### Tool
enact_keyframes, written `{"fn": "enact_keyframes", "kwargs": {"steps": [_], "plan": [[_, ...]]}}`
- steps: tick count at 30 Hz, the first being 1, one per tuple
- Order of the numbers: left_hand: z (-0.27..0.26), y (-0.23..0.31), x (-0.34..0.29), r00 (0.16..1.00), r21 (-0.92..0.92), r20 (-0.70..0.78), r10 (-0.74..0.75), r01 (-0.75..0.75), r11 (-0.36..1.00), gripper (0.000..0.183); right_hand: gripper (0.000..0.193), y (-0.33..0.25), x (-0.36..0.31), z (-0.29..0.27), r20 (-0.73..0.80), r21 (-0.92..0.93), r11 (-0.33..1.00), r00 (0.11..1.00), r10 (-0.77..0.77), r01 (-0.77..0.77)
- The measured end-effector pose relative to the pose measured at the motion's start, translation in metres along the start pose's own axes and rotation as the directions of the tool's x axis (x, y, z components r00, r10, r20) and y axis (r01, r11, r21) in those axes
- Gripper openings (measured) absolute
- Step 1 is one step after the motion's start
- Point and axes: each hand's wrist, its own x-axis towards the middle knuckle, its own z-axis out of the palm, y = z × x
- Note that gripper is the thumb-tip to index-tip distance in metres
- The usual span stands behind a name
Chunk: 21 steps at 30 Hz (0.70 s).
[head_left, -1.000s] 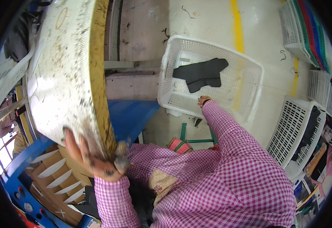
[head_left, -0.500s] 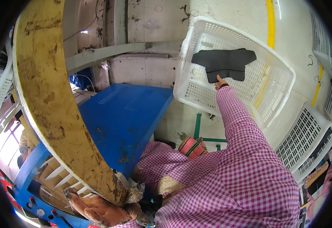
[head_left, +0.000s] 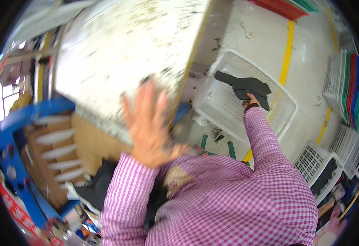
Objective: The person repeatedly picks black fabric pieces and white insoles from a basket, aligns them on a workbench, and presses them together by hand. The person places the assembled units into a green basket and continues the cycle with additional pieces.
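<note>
My right hand (head_left: 251,101) grips the lower edge of a flat, black, shaped sheet (head_left: 245,85), thumb on top. The sheet is tilted and seen at a slant, above a white perforated plastic basket (head_left: 293,112) on the floor. Whether it touches the basket cannot be told. My left hand (head_left: 150,125) is spread, fingers apart and a little blurred, over the near corner of a white, black-smudged tabletop (head_left: 126,45). Nothing shows in it. Contact with the tabletop is unclear.
A blue machine frame (head_left: 25,201) with pale slats (head_left: 58,155) stands at the left, near dark material (head_left: 99,184). Stacked coloured crates (head_left: 349,90) and a white crate (head_left: 317,164) line the right. Red panels (head_left: 280,9) lie at the top. Green legs (head_left: 232,150) stand below the basket.
The view has swung, so the tabletop now shows broadly. My left hand has come up from the lower left to the table corner. The black sheet, still in my right hand, has tilted.
</note>
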Motion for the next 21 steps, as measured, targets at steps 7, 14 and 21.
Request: {"fn": "enact_keyframes", "kwargs": {"steps": [7, 14, 21], "plan": [[-0.041, 0.015, 0.018, 0.958, -0.399, -0.151, -0.243, 0.166, 0.902, 0.102, 0.025, -0.084, -0.059, -0.047, 0.18, -0.239, 0.722, 0.76, -0.624, 0.649], [-0.131, 0.066, -0.06, 0.929, 0.207, -0.325, 0.18, -0.116, 0.971, 0.065, 0.018, -0.196, -0.277, -0.025, 0.34, 0.39, 0.458, 0.337, -0.878, 0.799], [-0.211, 0.099, -0.12, 0.836, 0.269, -0.522, 0.168, -0.026, 0.963, 0.061, 0.044, -0.14, -0.565, -0.017, 0.879, 0.431, 0.705, -0.087, -0.468, 0.563]]}}
